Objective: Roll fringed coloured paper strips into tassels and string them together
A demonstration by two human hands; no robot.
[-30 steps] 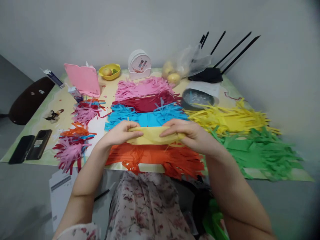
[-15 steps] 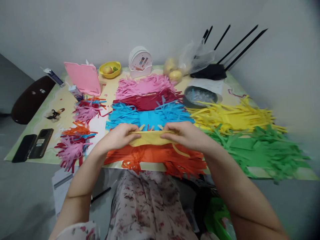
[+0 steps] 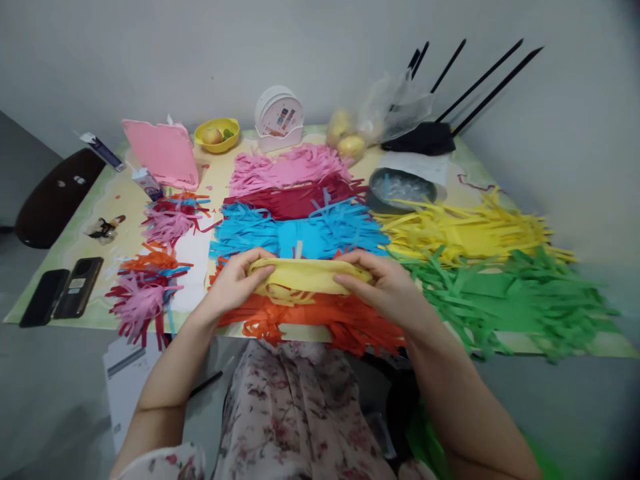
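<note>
One folded yellow strip sits mid-scene in the head view, raised over the orange fringed paper, with the blue fringed paper beyond. Its long axis runs left to right, an end pointing toward each side. The left hand pinches the left end between thumb and fingers; the right hand grips the other likewise.

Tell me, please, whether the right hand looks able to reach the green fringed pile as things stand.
Probably yes: the green fringed pile lies close by, largely uncovered, though the right hand currently holds the yellow piece.
</note>
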